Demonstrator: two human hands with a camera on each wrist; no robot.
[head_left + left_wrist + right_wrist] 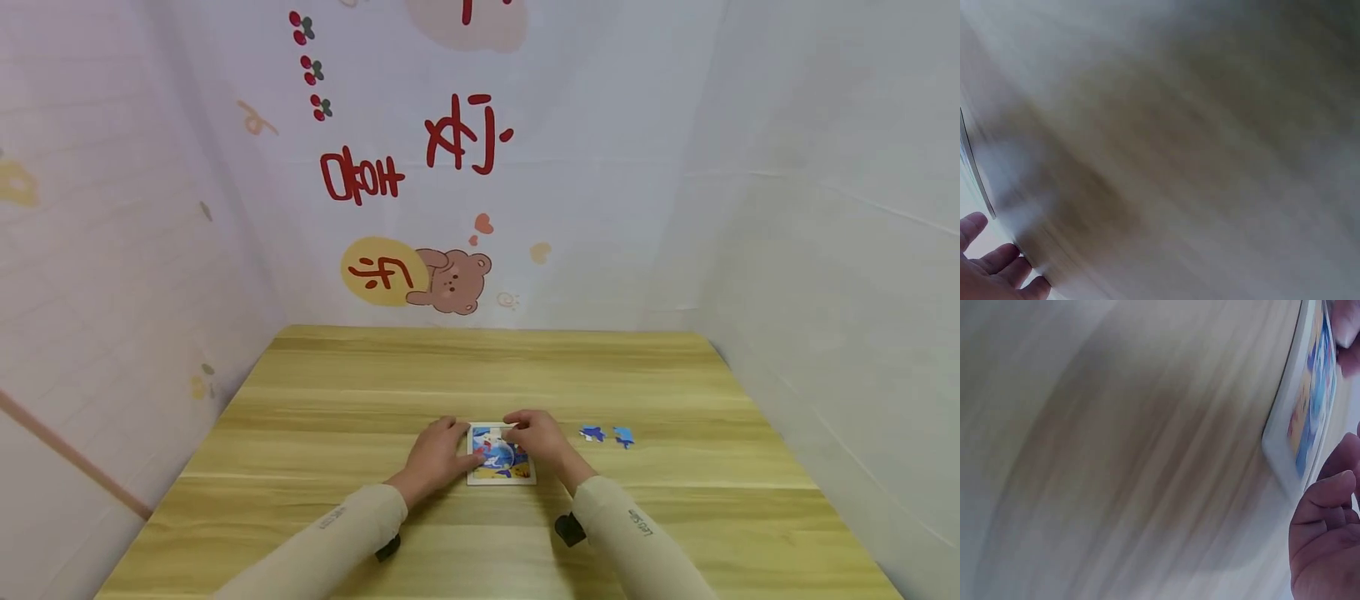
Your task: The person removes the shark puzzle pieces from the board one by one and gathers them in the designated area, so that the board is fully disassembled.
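Note:
A picture puzzle [501, 455] in a white square frame [501, 482] lies flat on the table, its picture mostly blue with sea animals. Beside the frame's left edge rests my left hand [437, 454], fingers extended and thumb reaching onto the picture. My right hand [542, 437] is over the frame's upper right, its fingers bent; whether a piece is between them is hidden. In the right wrist view the puzzle [1315, 387] shows at a slant, close to my right hand's bent fingers. Only the fingers of my left hand [1000, 272] show in the left wrist view.
Two loose blue puzzle pieces, one nearer [592, 433] and one farther right [624, 437], lie right of the frame on the wooden table [360, 375]. White decorated walls [600, 167] stand behind and at both sides.

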